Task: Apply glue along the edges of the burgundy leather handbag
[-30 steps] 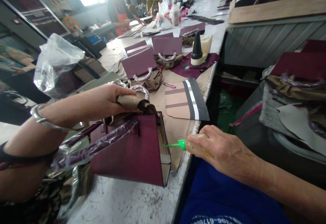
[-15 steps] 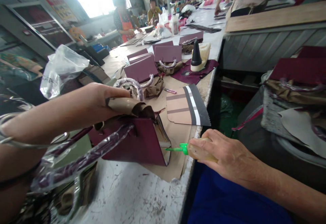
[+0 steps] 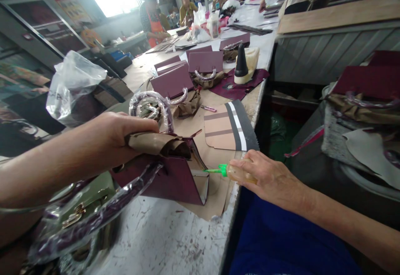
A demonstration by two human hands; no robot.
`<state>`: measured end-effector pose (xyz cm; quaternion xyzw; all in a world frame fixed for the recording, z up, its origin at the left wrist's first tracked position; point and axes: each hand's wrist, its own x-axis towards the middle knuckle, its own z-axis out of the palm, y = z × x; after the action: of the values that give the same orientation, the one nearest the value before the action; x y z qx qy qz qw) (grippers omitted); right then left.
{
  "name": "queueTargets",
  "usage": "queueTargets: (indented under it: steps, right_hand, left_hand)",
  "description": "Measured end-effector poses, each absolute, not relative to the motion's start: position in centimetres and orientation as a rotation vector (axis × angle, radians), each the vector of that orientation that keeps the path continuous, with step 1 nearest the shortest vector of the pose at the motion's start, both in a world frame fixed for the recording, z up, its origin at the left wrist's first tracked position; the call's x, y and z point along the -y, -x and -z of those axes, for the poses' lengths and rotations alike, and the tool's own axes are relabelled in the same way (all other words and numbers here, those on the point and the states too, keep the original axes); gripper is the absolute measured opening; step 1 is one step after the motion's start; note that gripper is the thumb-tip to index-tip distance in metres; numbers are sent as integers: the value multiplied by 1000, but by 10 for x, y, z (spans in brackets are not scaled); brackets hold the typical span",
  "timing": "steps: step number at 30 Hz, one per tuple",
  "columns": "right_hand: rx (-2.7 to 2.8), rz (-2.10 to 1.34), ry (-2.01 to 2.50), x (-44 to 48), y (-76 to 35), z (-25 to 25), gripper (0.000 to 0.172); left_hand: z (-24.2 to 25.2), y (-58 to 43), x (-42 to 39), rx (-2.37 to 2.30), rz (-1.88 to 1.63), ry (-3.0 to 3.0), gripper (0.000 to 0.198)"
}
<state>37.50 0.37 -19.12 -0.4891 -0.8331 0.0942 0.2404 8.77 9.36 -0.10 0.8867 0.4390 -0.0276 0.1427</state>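
My left hand (image 3: 120, 135) is closed on the brown lining at the top of a burgundy handbag (image 3: 175, 179), which lies on the table with its side end open toward the right. Plastic film wraps the bag's handle (image 3: 125, 200). My right hand (image 3: 265, 179) grips a small squeeze bottle (image 3: 240, 173) of amber liquid with a green nozzle. The nozzle's thin tip points left and sits at the open edge of the bag's side; whether it touches cannot be told. Under the bag lies a sheet of brown paper (image 3: 218, 202).
A tan and dark-grey panel (image 3: 223, 127) lies beyond the bottle. Several mauve bag pieces (image 3: 173, 79), a black-coned container (image 3: 241, 64) and a clear plastic bag (image 3: 78, 79) are farther back. A green bag (image 3: 100, 196) lies at left. Co-workers stand around the long table.
My right hand has moved the bottle slightly up and left, bringing its nozzle from the lower side edge to higher on it. My left hand still holds the lining, a little lower.
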Motion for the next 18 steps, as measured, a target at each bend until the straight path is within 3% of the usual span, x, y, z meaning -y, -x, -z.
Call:
queueTargets:
  steps: [18]
  right_hand:
    - [2248, -221, 1335, -16, -377, 168, 27]
  left_hand:
    - [2, -87, -96, -1119, -18, -2657, 28]
